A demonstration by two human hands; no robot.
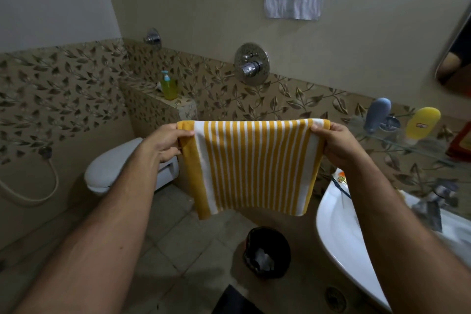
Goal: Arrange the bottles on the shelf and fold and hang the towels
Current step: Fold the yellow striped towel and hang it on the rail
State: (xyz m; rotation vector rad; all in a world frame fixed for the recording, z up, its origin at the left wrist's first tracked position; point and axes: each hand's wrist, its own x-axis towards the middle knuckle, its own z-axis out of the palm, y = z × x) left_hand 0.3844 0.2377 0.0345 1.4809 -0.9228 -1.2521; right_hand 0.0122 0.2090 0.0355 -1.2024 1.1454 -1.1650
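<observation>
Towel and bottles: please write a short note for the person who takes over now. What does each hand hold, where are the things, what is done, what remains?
Left hand and right hand each pinch a top corner of the striped towel, which hangs spread out in the air.
Blue bottle and yellow bottle are on the glass shelf.
Left: fold the towel, then hang it. No rail is in view.
</observation>
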